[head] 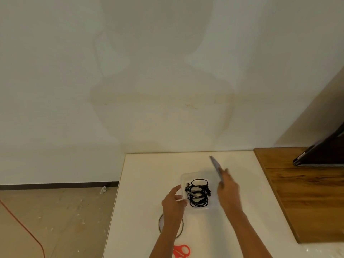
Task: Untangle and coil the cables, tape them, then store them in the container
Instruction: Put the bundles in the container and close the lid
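Observation:
Coiled black cables [198, 194] lie inside a clear plastic container [186, 176] on the white table. My left hand [174, 202] rests against the container's left wall, thumb and fingers round its rim. My right hand [228, 190] grips a thin grey-blue lid [216, 167], held tilted on edge above the container's right side. A roll of clear tape [160, 223] lies on the table, partly hidden under my left forearm.
Orange-handled scissors [181, 251] lie at the table's near edge. A brown wooden surface [305, 194] with a dark laptop [323, 153] adjoins the table on the right. A white wall stands behind; an orange cord [24, 228] crosses the floor at left.

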A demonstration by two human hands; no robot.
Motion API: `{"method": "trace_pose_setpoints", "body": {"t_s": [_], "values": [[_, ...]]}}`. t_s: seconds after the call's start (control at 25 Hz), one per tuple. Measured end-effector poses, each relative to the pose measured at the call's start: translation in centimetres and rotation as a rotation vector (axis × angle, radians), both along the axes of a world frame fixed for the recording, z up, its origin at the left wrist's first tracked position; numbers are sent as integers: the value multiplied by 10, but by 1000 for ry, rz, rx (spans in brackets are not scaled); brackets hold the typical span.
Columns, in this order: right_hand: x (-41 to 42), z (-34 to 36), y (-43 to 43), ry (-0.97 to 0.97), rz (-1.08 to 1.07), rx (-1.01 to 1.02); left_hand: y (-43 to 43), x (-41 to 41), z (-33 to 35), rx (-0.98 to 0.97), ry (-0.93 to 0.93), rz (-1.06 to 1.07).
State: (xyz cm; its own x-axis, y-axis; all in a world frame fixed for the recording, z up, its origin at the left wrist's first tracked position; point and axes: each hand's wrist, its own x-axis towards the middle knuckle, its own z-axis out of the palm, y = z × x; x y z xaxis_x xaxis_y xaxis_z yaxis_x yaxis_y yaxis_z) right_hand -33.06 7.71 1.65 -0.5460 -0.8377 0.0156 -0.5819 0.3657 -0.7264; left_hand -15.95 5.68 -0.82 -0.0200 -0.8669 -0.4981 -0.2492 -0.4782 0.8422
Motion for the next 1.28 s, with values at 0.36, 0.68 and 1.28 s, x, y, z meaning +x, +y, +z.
{"method": "trace_pose_setpoints", "body": {"t_s": [0.36,0.68,1.28], "values": [[62,-49,17,480,405,371,4,-6,-6,10,63,85],[64,-40,15,403,397,239,2,-8,-3,-16,-8,62],[-3,-56,-51,-124,-43,325,-49,-43,-30,-138,-327,96]]}}
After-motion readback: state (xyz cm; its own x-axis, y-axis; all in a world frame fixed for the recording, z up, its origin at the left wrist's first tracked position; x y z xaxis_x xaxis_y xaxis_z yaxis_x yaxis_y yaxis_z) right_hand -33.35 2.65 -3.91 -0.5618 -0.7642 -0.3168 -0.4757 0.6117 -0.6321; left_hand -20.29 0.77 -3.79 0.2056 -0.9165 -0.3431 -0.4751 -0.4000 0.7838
